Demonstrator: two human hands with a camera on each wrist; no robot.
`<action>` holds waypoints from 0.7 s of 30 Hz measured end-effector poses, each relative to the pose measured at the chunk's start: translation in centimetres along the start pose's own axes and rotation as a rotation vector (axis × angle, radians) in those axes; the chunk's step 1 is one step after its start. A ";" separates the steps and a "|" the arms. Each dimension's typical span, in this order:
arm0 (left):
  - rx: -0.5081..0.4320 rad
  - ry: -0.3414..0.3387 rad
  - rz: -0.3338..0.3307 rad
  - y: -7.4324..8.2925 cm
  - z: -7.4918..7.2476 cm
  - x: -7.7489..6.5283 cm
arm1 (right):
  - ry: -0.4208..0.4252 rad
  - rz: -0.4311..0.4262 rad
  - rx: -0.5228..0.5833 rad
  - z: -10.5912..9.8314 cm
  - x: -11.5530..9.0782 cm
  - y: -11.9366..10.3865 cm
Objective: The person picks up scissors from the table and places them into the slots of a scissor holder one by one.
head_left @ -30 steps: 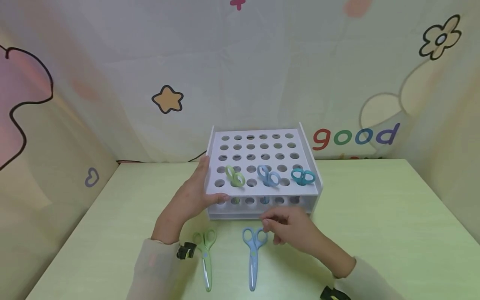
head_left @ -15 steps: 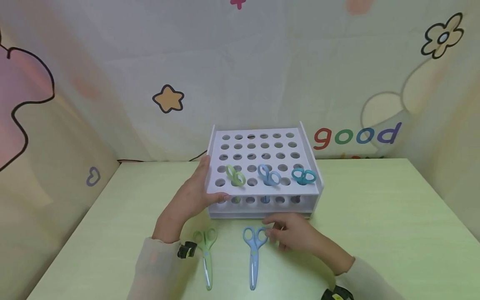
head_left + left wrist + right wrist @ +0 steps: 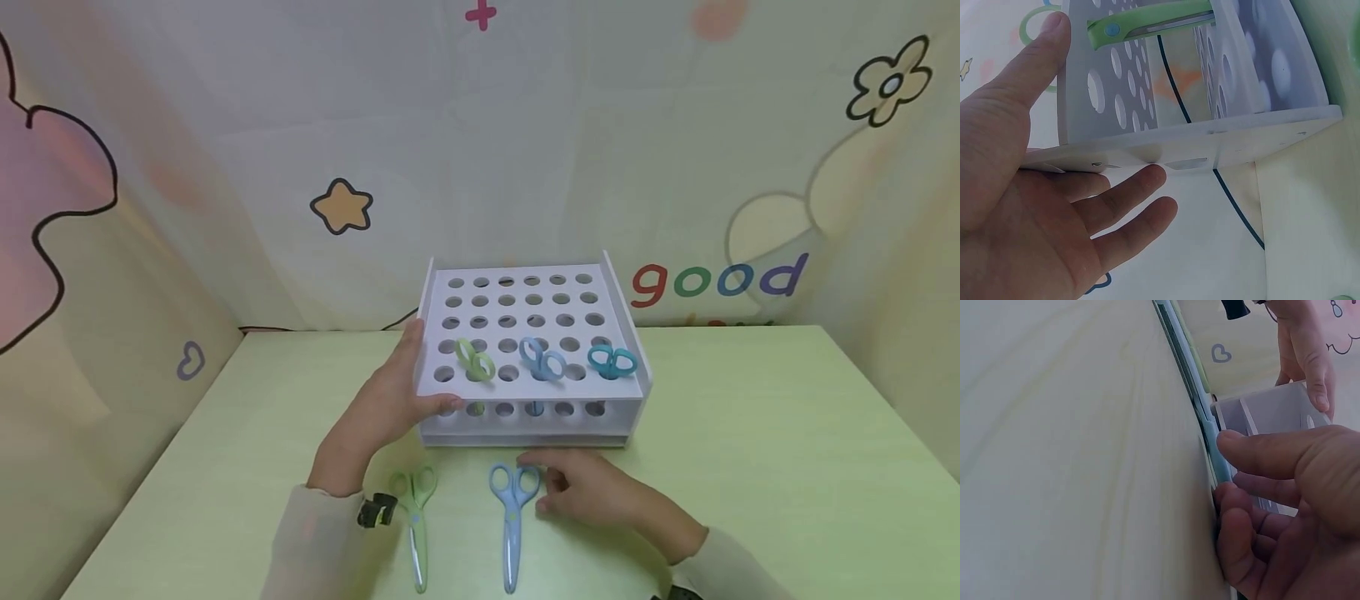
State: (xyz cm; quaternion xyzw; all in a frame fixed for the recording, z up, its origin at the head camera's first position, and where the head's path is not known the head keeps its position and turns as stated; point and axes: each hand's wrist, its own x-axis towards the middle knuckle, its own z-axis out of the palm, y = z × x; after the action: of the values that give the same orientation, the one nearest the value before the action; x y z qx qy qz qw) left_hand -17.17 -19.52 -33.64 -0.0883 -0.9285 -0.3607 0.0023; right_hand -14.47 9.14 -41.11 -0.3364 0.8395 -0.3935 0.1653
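A white rack (image 3: 517,388) with rows of round holes stands on the table. My left hand (image 3: 386,396) holds its left front corner, thumb on the front edge and fingers along the side panel. Green scissors (image 3: 476,361), light blue scissors (image 3: 542,359) and teal scissors (image 3: 612,361) stand in the front holes, handles up. Before the rack lie blue scissors (image 3: 512,525) and another green pair of scissors (image 3: 417,525), handles toward the rack. My right hand (image 3: 588,487) is at the lying blue scissors' right finger loop, index finger reaching past its top and thumb beside it.
The pale green table (image 3: 750,442) extends to both sides of the rack. Behind it hangs a printed cloth backdrop (image 3: 510,167), with a dark cable (image 3: 401,318) along its foot. The lying green scissors are close by my left wrist.
My right hand has lowered slightly toward the lying blue scissors, its index finger moving down from the rack's front to the handle. The left hand keeps its hold on the rack.
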 end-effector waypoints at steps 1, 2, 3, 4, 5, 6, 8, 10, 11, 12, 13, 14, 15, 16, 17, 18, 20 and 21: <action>0.003 -0.001 -0.001 0.0 0.0 0.0 | 0.000 -0.004 -0.004 0.0 0.0 0.0; 0.004 -0.003 -0.003 0.1 0.0 0.1 | 0.001 -0.006 -0.009 0.1 0.0 0.0; 0.008 -0.005 -0.006 0.1 0.0 0.1 | 0.004 -0.007 -0.017 0.1 0.0 0.0; 0.009 -0.007 -0.008 0.1 0.0 0.1 | 0.006 -0.008 -0.026 0.2 0.1 0.1; 0.012 -0.008 -0.011 0.1 0.0 0.1 | 0.007 -0.006 -0.039 0.2 0.2 0.1; 0.012 -0.008 -0.012 0.1 0.1 0.1 | 0.009 -0.005 -0.054 0.3 0.2 0.2; 0.010 -0.010 -0.015 0.0 0.1 0.0 | 0.010 -0.001 -0.081 0.5 0.4 0.1; 0.006 -0.009 -0.012 0.0 0.1 0.0 | 0.016 0.006 -0.107 0.6 0.4 0.0; 0.007 -0.008 -0.014 0.0 0.2 0.0 | 0.020 0.009 -0.117 0.7 0.4 -0.1; 0.005 -0.007 -0.015 0.0 0.2 0.0 | 0.025 0.010 -0.128 0.7 0.4 -0.2; 0.007 -0.006 -0.018 0.0 0.2 0.0 | 0.030 0.013 -0.136 0.7 0.4 -0.2; 0.009 -0.004 -0.020 0.1 0.2 0.1 | 0.035 0.014 -0.144 0.7 0.4 -0.3; 0.011 -0.003 -0.024 0.1 0.2 0.1 | 0.039 0.015 -0.152 0.6 0.5 -0.4; 0.015 -0.002 -0.028 0.1 0.1 0.1 | 0.040 0.013 -0.158 0.6 0.5 -0.4; 0.019 -0.004 -0.033 0.1 0.1 0.1 | 0.040 0.013 -0.161 0.6 0.5 -0.4; 0.023 -0.006 -0.036 0.1 0.1 0.1 | 0.038 0.010 -0.163 0.6 0.5 -0.4; 0.027 -0.010 -0.041 0.2 0.1 0.1 | 0.030 0.004 -0.164 0.6 0.4 -0.5; 0.030 -0.012 -0.041 0.2 0.1 0.1 | 0.023 0.001 -0.164 0.5 0.4 -0.5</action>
State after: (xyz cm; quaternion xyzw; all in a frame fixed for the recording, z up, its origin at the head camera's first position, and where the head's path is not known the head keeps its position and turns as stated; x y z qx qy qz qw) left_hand -17.22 -19.33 -33.60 -0.0711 -0.9354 -0.3464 -0.0093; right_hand -14.28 8.32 -41.09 -0.3438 0.8708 -0.3272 0.1280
